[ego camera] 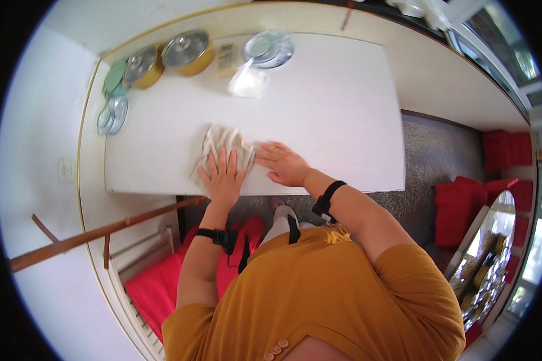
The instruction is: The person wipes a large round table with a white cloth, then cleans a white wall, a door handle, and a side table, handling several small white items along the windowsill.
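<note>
My left hand [223, 180] lies flat with spread fingers on a crumpled beige cloth [226, 135] near the front edge of a white table [334, 113]. Just right of the cloth is my right hand [283, 163], palm down over the tabletop. Its fingertips point left and reach close to the cloth's edge; whether they touch it I cannot tell. Nothing shows in the right hand's grasp. What lies under both palms is hidden.
Two yellow lidded pots [192, 58], a green container [115, 79] and glass dishes [113, 115] stand at the back left. Stacked glassware [271, 47] and a clear plastic bag [249, 82] are at the back. A wooden pole [131, 221] slants at left; red-covered furniture [458, 212] stands right.
</note>
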Action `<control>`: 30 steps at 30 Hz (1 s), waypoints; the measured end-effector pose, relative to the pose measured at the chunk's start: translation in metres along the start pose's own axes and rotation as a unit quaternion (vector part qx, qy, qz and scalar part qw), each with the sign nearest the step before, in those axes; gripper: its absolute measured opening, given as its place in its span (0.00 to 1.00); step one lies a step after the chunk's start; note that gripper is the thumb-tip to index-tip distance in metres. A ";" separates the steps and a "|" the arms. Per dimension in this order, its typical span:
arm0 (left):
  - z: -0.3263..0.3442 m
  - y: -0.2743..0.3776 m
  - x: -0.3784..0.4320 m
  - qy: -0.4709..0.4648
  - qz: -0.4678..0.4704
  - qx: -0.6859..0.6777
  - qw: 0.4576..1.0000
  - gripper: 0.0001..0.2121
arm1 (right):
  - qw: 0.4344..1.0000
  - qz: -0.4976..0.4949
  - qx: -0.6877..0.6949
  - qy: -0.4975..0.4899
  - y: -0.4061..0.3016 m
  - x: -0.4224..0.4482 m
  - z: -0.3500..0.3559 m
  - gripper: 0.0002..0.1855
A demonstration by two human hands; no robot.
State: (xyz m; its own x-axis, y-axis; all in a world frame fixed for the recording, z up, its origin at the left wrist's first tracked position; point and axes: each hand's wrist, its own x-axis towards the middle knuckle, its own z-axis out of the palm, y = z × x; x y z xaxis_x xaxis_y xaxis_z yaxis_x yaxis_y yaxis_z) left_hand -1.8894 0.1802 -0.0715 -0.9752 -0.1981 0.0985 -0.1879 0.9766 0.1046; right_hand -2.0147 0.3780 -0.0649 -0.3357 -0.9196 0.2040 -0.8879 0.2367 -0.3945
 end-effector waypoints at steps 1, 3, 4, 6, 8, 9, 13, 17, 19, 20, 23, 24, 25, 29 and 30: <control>0.002 0.006 0.000 -0.019 -0.013 0.003 1.000 0.28 | 0.998 -0.022 0.021 0.048 0.007 -0.004 0.003 0.23; 0.007 0.020 -0.008 -0.021 -0.011 0.001 1.000 0.29 | 0.981 0.040 0.107 0.154 0.006 -0.022 0.001 0.17; 0.007 0.027 -0.010 -0.037 -0.033 -0.002 0.999 0.29 | 0.966 0.082 0.127 0.208 -0.007 -0.031 -0.012 0.15; 0.009 0.053 -0.007 -0.047 -0.014 -0.015 0.999 0.29 | 0.956 0.131 0.141 0.221 -0.009 -0.065 -0.033 0.13; 0.004 0.083 -0.007 -0.098 -0.009 -0.034 0.995 0.29 | 0.951 0.149 0.146 0.227 -0.007 -0.106 -0.048 0.12; 0.001 0.101 -0.001 -0.101 -0.002 -0.032 0.994 0.29 | 0.947 0.167 0.128 0.242 -0.003 -0.129 -0.054 0.12; -0.004 0.171 0.011 -0.160 0.076 -0.055 0.983 0.28 | 0.919 0.267 0.096 0.274 -0.009 -0.201 -0.077 0.11; -0.005 0.245 0.027 -0.196 0.130 -0.030 0.972 0.27 | 0.900 0.303 0.100 0.297 -0.022 -0.244 -0.088 0.11; -0.001 0.279 0.033 -0.187 0.186 -0.013 0.964 0.27 | 0.895 0.302 0.100 0.314 -0.030 -0.259 -0.091 0.11; 0.000 0.294 0.035 -0.188 0.185 -0.010 0.965 0.27 | 0.894 0.301 0.102 0.315 -0.033 -0.265 -0.091 0.11; -0.005 0.335 0.039 -0.191 0.215 -0.018 0.958 0.27 | 0.893 0.281 0.102 0.335 -0.036 -0.283 -0.095 0.11; -0.007 0.345 0.040 -0.208 0.247 -0.014 0.946 0.27 | 0.891 0.287 0.104 0.337 -0.038 -0.287 -0.099 0.11; -0.009 0.350 0.040 -0.225 0.278 -0.012 0.934 0.26 | 0.889 0.292 0.106 0.338 -0.038 -0.289 -0.103 0.11; 0.006 0.329 0.047 -0.212 0.312 -0.148 0.914 0.26 | 0.889 0.260 0.108 0.361 -0.028 -0.283 -0.119 0.11; 0.002 0.322 0.048 -0.122 0.281 -0.277 0.911 0.21 | 0.891 0.257 0.084 0.366 -0.024 -0.279 -0.126 0.12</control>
State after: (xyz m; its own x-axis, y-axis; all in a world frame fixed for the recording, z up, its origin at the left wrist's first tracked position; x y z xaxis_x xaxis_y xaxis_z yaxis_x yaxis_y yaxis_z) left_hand -1.9971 0.4849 -0.0355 -0.9090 0.4102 0.0738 0.3700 0.7127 0.5959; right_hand -1.9398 0.6687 0.0007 -0.8536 -0.2389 0.4630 -0.5194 0.4596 -0.7204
